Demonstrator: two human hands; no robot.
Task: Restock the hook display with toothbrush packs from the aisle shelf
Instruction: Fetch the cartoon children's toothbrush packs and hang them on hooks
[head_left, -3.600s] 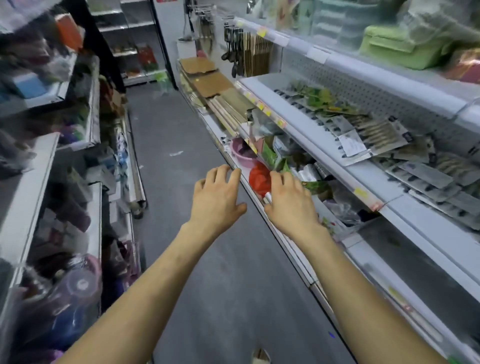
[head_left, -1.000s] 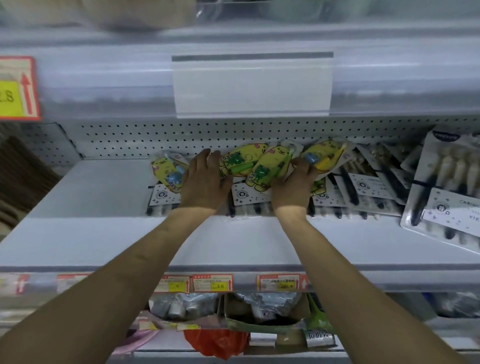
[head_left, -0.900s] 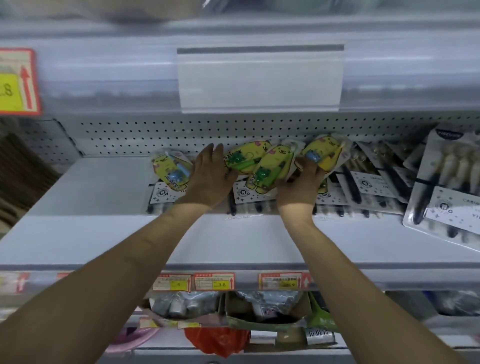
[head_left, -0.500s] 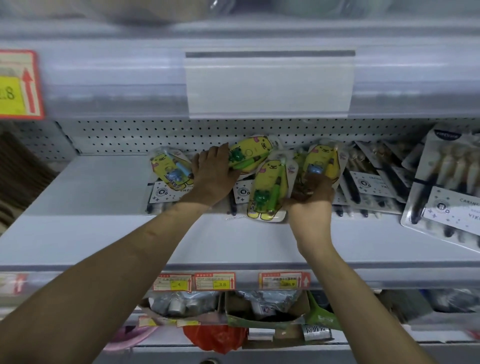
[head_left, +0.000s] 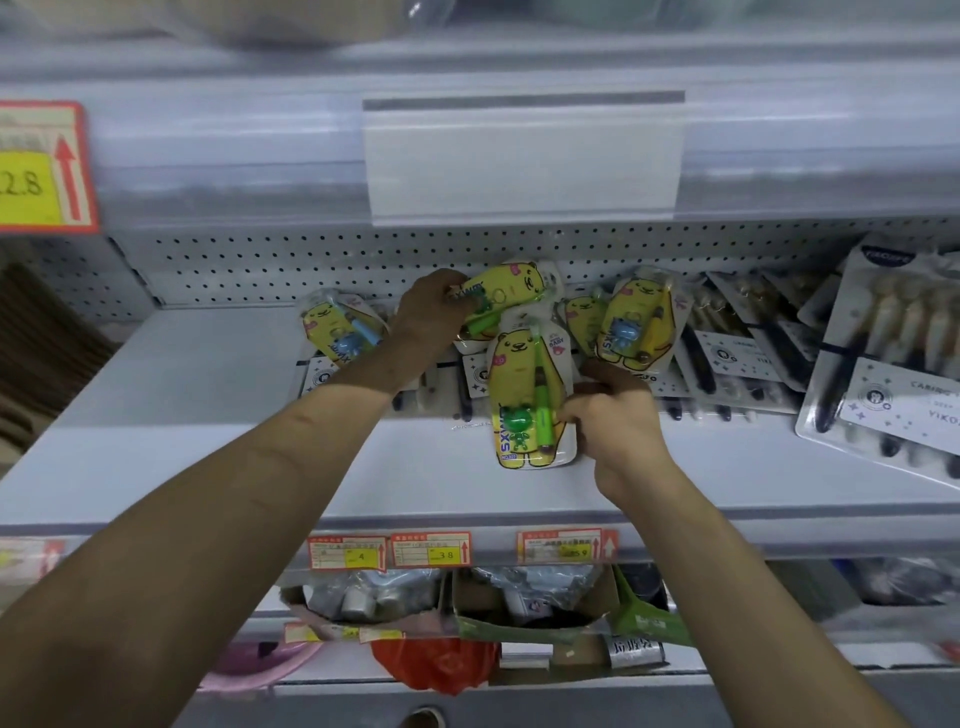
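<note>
Yellow bear-shaped toothbrush pack w/ green brush (head_left: 527, 400) sits lengthwise over the pale grey shelf (head_left: 208, 415); lifted or resting, can't tell. Right hand (head_left: 615, 415) pinches its right edge, fingertips partly hidden behind the card. Left hand (head_left: 426, 317) curls round a second yellow pack (head_left: 501, 296) lying sideways by the white pegboard (head_left: 260, 265), covering its left end. Dark-handled brush cards (head_left: 727, 364) underneath are mostly buried, print blurred.
</note>
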